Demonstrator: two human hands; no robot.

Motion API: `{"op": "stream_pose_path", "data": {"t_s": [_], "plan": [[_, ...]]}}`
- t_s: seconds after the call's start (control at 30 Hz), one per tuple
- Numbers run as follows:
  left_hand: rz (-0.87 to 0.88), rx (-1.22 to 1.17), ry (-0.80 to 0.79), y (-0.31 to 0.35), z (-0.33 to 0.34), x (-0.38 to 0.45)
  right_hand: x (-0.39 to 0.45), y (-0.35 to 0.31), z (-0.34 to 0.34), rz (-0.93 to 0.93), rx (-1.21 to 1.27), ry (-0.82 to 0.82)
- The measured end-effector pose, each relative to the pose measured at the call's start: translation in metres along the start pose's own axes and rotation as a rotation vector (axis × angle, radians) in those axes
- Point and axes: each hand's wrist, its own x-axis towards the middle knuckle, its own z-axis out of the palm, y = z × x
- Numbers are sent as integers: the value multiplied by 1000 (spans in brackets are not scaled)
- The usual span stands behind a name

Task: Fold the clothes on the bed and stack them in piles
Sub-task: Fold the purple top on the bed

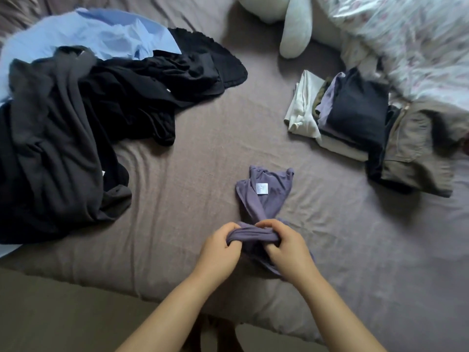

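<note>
While both hands curl tight, the left hand (220, 246) and the right hand (286, 246) hold the near end of a small purple garment (264, 196). Fingers and thumbs wrap around a bunched roll of the cloth, and the two hands sit close side by side. The rest of the purple garment lies on the brown bed sheet (193, 179), spread away from the person, with a little white tag (262, 188) showing. It is wrinkled. On the left lies a messy heap of dark clothes (76, 128) with a light blue shirt (96, 34) behind it. On the right sits a folded pile (355, 115), well apart from the hands.
</note>
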Motion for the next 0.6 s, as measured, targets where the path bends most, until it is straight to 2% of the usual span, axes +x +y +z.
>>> {"op": "stream_pose_path", "data": {"t_s": [0.07, 0.13, 0.2, 0.33, 0.43, 0.5, 0.6], "plan": [[-10, -215, -26, 7, 4, 1, 4, 0, -3, -13, -40, -29], [-11, -327, -12, 8, 6, 3, 9, 1, -5, -33, 7, -122], [-40, -333, 22, 4, 6, 6, 12, -2, -11, 47, 201, -220], [-152, -188, 118, 0, 4, 10, 16, -8, -18, 218, 495, -367], [-206, -110, 129, 1, 4, 13, 14, -14, -13, 341, 770, -366], [-239, -134, 105, 3, 7, 16, 11, -15, -9, 426, 1013, -371], [-281, -218, 90, 4, 9, 18, 6, -19, -7, 480, 1238, -362]]}}
